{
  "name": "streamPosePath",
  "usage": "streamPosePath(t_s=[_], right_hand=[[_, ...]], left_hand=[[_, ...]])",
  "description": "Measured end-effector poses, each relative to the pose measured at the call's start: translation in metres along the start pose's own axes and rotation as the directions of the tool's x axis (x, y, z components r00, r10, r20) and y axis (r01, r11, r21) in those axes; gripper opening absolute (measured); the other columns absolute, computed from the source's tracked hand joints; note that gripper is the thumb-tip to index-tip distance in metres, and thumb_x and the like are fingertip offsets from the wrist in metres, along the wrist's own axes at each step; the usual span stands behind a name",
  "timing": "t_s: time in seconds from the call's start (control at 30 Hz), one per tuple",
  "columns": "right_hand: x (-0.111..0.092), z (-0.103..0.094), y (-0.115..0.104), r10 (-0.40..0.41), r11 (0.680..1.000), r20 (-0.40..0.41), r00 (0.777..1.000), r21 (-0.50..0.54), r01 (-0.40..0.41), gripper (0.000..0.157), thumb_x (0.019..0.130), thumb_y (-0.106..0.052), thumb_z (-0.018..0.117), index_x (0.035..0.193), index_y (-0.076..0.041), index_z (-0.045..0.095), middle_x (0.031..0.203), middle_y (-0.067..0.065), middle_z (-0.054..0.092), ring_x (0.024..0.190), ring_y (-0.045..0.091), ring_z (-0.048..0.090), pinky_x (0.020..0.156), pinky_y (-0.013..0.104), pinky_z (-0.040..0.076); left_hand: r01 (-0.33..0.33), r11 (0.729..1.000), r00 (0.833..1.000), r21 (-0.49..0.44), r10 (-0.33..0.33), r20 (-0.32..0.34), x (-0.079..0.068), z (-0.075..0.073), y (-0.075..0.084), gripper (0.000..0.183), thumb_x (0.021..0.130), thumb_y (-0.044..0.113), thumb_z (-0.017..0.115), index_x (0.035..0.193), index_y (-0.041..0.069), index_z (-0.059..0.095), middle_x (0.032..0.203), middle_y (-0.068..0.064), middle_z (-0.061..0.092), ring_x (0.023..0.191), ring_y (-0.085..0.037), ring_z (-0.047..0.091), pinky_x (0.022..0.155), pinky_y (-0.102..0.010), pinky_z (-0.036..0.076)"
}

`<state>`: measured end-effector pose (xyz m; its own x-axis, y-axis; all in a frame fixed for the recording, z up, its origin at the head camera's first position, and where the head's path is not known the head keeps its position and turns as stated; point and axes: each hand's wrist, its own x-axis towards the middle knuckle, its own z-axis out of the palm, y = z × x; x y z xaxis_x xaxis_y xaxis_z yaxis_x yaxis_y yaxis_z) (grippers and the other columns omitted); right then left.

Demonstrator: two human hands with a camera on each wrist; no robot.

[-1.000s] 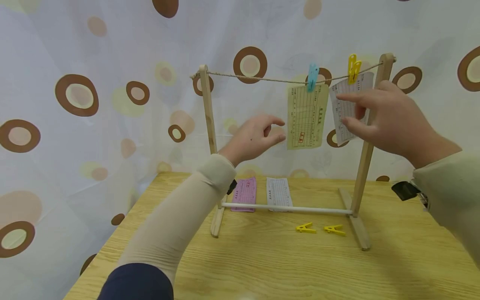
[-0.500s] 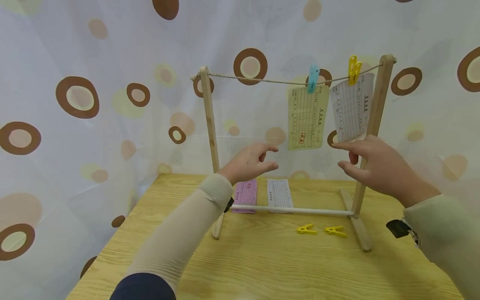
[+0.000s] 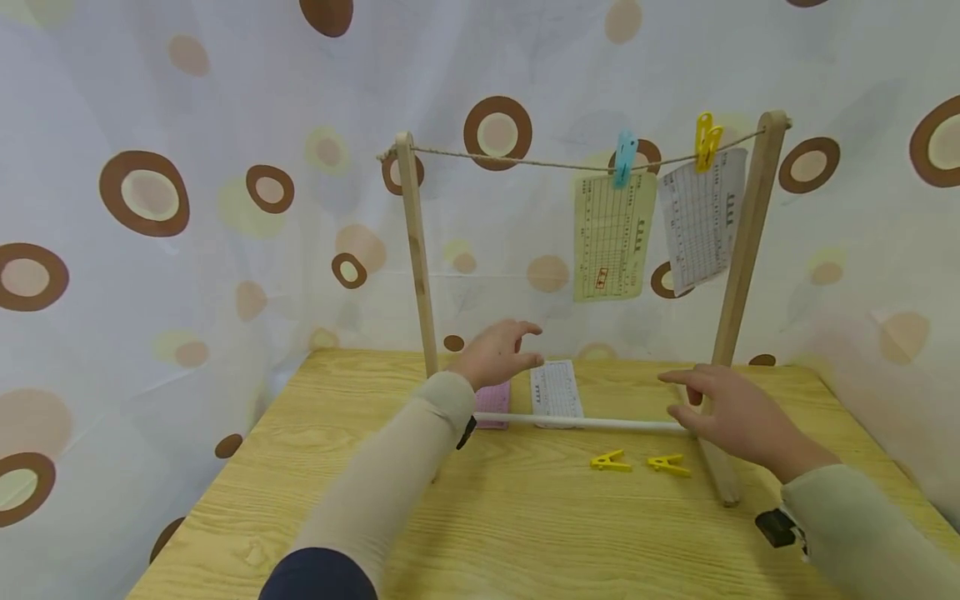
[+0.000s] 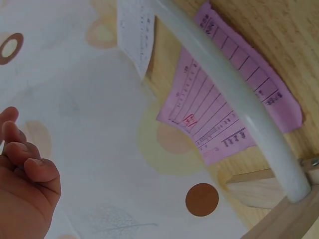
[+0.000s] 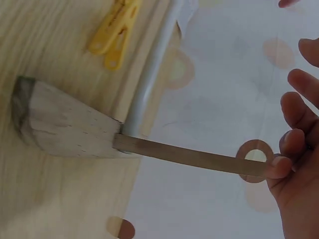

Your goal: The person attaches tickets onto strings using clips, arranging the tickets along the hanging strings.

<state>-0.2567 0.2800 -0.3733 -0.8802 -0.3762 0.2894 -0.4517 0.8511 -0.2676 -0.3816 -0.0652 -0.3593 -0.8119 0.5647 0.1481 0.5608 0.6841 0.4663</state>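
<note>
My left hand (image 3: 498,354), its fingers loosely bent and holding nothing, hovers in front of the pink printed slip (image 3: 492,407) and left of the white printed slip (image 3: 556,392) on the table. The left wrist view shows the pink slip (image 4: 224,94) behind the white rod. My right hand (image 3: 738,417) hovers by the foot of the right post, also holding nothing. Two yellow clothespins (image 3: 611,461) lie left of it on the table. On the cord, a blue clothespin (image 3: 624,160) holds a yellow-green slip (image 3: 611,242), and a yellow clothespin (image 3: 707,146) holds a tilted white slip (image 3: 701,221).
A wooden stand with a left post (image 3: 417,242), a right post (image 3: 750,225) and a sagging cord (image 3: 517,160) stands on the wooden table (image 3: 540,533). A white rod (image 3: 630,425) joins its posts low down. A patterned curtain (image 3: 225,100) hangs behind.
Both hands have come down, the right one from beside the hanging white slip to low by the right post. The left hand sank from beside the yellow-green slip toward the slips on the table.
</note>
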Motion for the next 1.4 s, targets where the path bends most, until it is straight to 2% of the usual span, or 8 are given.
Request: streamPosePath(t_s=[0.13, 0.3, 0.57, 0.73, 0.93, 1.1, 1.2, 1.4], right_hand=[[-0.009, 0.018, 0.008, 0.032, 0.995, 0.150, 0.988, 0.090, -0.046, 0.048, 0.095, -0.030, 0.072, 0.138, -0.010, 0.062, 0.077, -0.004, 0.044, 0.063, 0.010, 0.035, 0.061, 0.032, 0.035], [-0.019, 0.039, 0.017, 0.065, 0.980, 0.269, 0.961, 0.162, -0.112, 0.053, 0.092, -0.029, 0.076, 0.137, -0.007, 0.061, 0.073, -0.004, 0.045, 0.061, 0.009, 0.038, 0.060, 0.031, 0.035], [-0.029, 0.056, 0.023, 0.134, 0.972, 0.327, 0.936, 0.143, -0.189, 0.058, 0.088, -0.029, 0.079, 0.139, -0.007, 0.061, 0.077, 0.000, 0.047, 0.065, 0.015, 0.042, 0.059, 0.032, 0.037], [-0.030, 0.066, 0.023, 0.096, 0.985, 0.327, 0.940, 0.104, -0.136, 0.053, 0.087, -0.027, 0.080, 0.134, -0.007, 0.064, 0.078, -0.003, 0.049, 0.065, 0.012, 0.042, 0.059, 0.033, 0.037], [-0.029, 0.070, 0.019, 0.047, 0.995, 0.295, 0.954, 0.069, -0.071, 0.045, 0.087, -0.027, 0.080, 0.127, -0.010, 0.068, 0.095, -0.005, 0.058, 0.072, 0.008, 0.046, 0.064, 0.034, 0.041], [-0.027, 0.070, 0.017, 0.025, 0.998, 0.283, 0.959, 0.041, -0.038, 0.039, 0.086, -0.025, 0.081, 0.121, -0.013, 0.070, 0.113, 0.001, 0.066, 0.089, 0.016, 0.060, 0.076, 0.043, 0.051], [-0.027, 0.071, 0.016, 0.024, 0.999, 0.286, 0.958, 0.026, -0.033, 0.036, 0.087, -0.027, 0.081, 0.119, -0.015, 0.071, 0.115, 0.000, 0.066, 0.096, 0.020, 0.062, 0.082, 0.047, 0.052], [-0.025, 0.066, 0.018, 0.030, 0.999, 0.283, 0.959, 0.013, -0.035, 0.033, 0.087, -0.028, 0.081, 0.117, -0.016, 0.072, 0.110, -0.003, 0.065, 0.089, 0.014, 0.059, 0.076, 0.044, 0.051]], left_hand=[[0.037, 0.996, 0.998, 0.080, -0.041, 0.043, 0.004, 0.018, -0.006, 0.055, 0.099, 0.041, 0.066, 0.148, 0.021, 0.051, 0.121, -0.002, 0.061, 0.102, -0.017, 0.059, 0.088, -0.034, 0.049], [0.054, 0.976, 0.993, 0.212, -0.074, 0.088, 0.010, 0.042, -0.009, 0.058, 0.097, 0.047, 0.067, 0.149, 0.026, 0.051, 0.147, -0.003, 0.051, 0.128, -0.024, 0.054, 0.104, -0.040, 0.045], [0.139, 0.960, 0.982, 0.244, -0.165, 0.091, 0.020, 0.071, -0.019, 0.065, 0.092, 0.049, 0.072, 0.150, 0.029, 0.051, 0.151, -0.005, 0.049, 0.136, -0.025, 0.047, 0.100, -0.041, 0.048], [0.156, 0.929, 0.974, 0.335, -0.202, 0.106, 0.024, 0.086, -0.027, 0.067, 0.090, 0.052, 0.073, 0.149, 0.029, 0.052, 0.150, -0.002, 0.051, 0.139, -0.022, 0.044, 0.109, -0.039, 0.040], [0.214, 0.910, 0.949, 0.356, -0.280, 0.146, 0.021, 0.087, -0.023, 0.068, 0.091, 0.053, 0.071, 0.151, 0.029, 0.050, 0.151, -0.002, 0.050, 0.143, -0.024, 0.039, 0.114, -0.043, 0.033], [0.232, 0.889, 0.929, 0.395, -0.323, 0.182, 0.021, 0.087, -0.020, 0.071, 0.090, 0.058, 0.069, 0.152, 0.030, 0.049, 0.152, 0.000, 0.049, 0.144, -0.023, 0.037, 0.115, -0.042, 0.031], [0.214, 0.881, 0.930, 0.423, -0.316, 0.187, 0.021, 0.087, -0.019, 0.067, 0.089, 0.059, 0.069, 0.148, 0.029, 0.054, 0.147, 0.002, 0.054, 0.139, -0.021, 0.042, 0.113, -0.039, 0.033], [0.111, 0.886, 0.960, 0.451, -0.212, 0.181, 0.024, 0.086, -0.019, 0.053, 0.090, 0.054, 0.071, 0.137, 0.027, 0.066, 0.135, 0.008, 0.063, 0.129, -0.018, 0.051, 0.107, -0.034, 0.039]])
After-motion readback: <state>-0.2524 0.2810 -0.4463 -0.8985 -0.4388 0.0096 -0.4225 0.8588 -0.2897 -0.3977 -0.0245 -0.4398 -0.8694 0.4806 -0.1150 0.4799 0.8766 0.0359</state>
